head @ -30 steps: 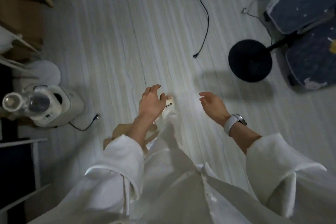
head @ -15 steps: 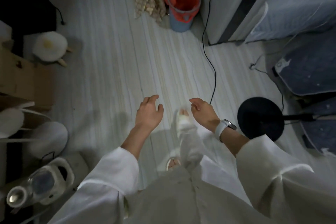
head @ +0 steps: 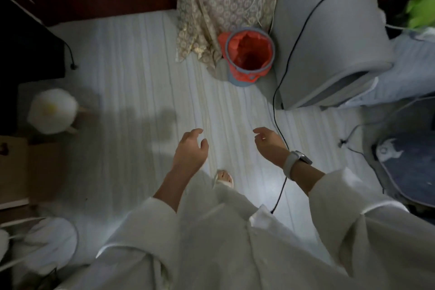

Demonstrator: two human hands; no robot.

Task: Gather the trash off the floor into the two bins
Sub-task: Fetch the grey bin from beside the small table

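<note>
Closer now, red-lined bin (head: pixel 248 56) at 12 o'clock on floor (head: pixel 141 77); left hand (head: pixel 189 152) and right hand (head: pixel 269 143) loosely spread, holding nothing.

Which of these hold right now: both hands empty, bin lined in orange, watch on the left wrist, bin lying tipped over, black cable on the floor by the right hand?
1. Both hands are empty. True: the left hand and right hand are open with nothing in them.
2. The bin has an orange liner. True.
3. The watch is on the left wrist. False: it is on the right wrist.
4. The bin lies tipped over. False: it stands upright, its mouth open towards the camera.
5. A black cable runs along the floor by the right hand. True.
</note>
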